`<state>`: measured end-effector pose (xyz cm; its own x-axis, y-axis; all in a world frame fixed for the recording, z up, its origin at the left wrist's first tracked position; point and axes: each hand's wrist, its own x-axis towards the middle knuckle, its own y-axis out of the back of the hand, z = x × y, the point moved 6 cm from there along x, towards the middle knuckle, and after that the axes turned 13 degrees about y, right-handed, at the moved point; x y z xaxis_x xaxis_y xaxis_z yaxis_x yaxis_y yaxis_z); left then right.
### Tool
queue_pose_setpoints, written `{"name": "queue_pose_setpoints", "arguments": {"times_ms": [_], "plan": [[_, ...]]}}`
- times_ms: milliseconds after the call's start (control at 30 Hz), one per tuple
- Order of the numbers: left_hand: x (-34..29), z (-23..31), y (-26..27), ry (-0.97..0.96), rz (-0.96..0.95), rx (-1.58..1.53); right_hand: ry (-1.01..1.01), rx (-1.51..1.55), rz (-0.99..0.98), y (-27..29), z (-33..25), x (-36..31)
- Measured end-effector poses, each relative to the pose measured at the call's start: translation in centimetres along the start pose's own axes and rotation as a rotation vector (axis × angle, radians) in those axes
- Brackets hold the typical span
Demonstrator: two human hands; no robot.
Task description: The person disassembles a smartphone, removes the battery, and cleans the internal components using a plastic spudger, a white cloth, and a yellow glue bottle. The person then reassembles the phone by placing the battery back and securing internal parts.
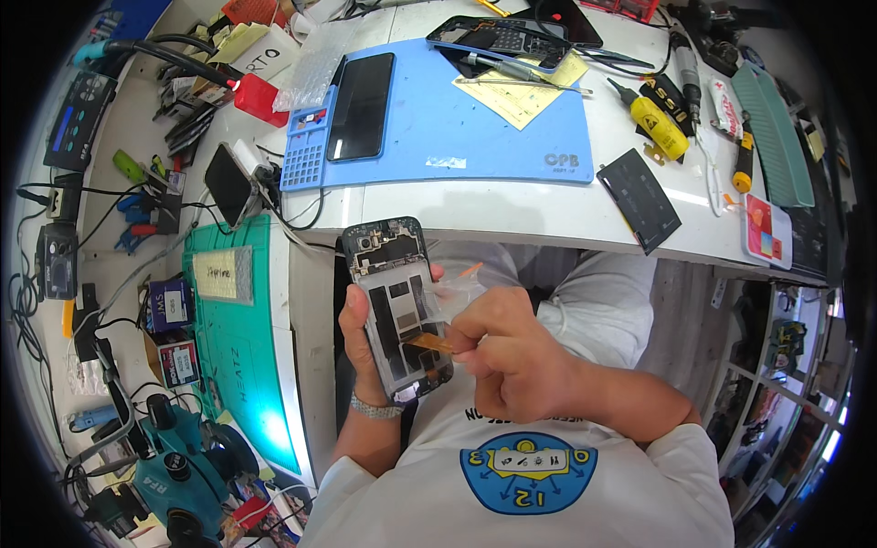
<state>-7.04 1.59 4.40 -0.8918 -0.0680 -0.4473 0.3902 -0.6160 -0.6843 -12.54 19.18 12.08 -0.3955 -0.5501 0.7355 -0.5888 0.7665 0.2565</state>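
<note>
Currently, left hand (359,340) grips 1 opened phone (382,297); right hand (508,352) pinches 1 amber strip (429,342).

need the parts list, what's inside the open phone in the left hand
The phone shows a circuit board at its top, then a grey plate with black patches. The right hand holds an orange strip over the plate; what's beneath is hidden.

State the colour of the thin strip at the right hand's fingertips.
Amber-orange: the thin strip at the right hand, best seen in the head view.

The opened phone (398,306) is black and grey, the thin strip (429,342) amber.
</note>
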Motion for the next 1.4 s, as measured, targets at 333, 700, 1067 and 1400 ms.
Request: {"name": "queue_pose_setpoints", "arguments": {"times_ms": [333,700,1067,1400], "plan": [[0.7,3.0,-1.1,-0.081,-0.130,-0.115,0.008,-0.055,-0.044,-1.4,-0.5,0.9],[1.0,1.8,-1.5,-0.074,-0.063,-0.065,0.104,-0.082,-0.101,-2.0,-0.5,0.4],[0.4,0.8,-1.6,-0.033,0.035,0.098,-0.103,0.160,0.067,-2.8,1.8,-1.4],[-0.1,0.5,-1.0,-0.079,-0.029,0.173,-0.099,0.117,0.131,-2.1,2.3,-1.3]]}}
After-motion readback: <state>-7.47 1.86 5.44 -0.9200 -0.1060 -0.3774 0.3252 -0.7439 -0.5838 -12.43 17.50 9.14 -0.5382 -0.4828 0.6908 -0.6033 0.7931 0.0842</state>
